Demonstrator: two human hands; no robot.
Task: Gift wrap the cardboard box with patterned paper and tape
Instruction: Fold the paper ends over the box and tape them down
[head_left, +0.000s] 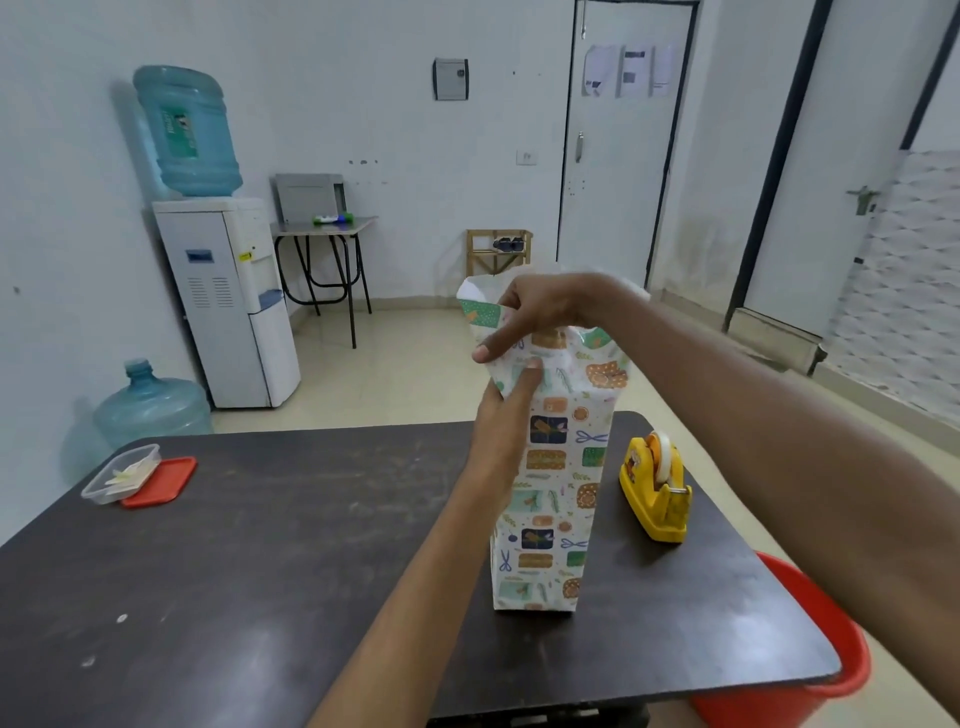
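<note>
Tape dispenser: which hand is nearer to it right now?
Left, narrowly. The left hand grips the wrapped box's upper left side; the right hand pinches paper higher above the tape dispenser.

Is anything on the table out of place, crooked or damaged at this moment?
Nothing is damaged or spilled. The only untidy part is the top of the wrapped box: the paper there stands open and crumpled where both hands, left and right, fold it. The tape dispenser sits upright beside it.
</note>
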